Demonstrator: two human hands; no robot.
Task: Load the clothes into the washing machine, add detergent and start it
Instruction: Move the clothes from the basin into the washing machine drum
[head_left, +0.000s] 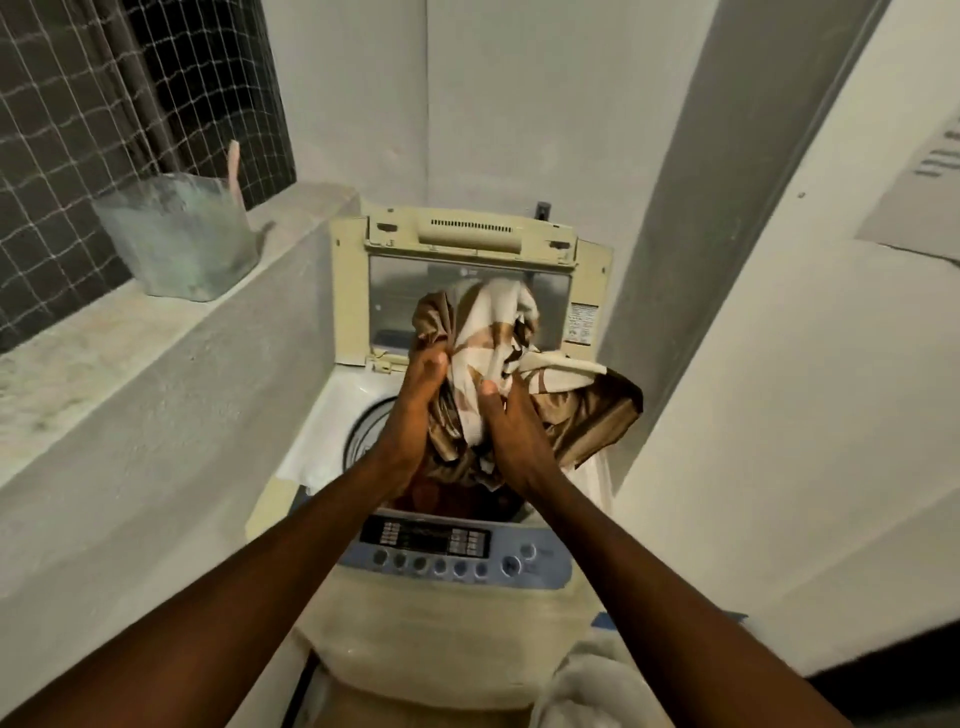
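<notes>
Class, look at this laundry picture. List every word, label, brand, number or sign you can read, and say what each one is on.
None can be read.
Sticker on the raised lid: printed lines, too small.
Mark on the lid's window: blurred.
Control panel of the washing machine: display and button labels blurred.
Marks on the right wall: dark strokes, blurred.
Patterned cloth held in both hands: no text.

Pale plastered walls (519, 104), a concrete ledge (130, 364) bearing a plastic tub (182, 239), and a netted window (78, 104).
</notes>
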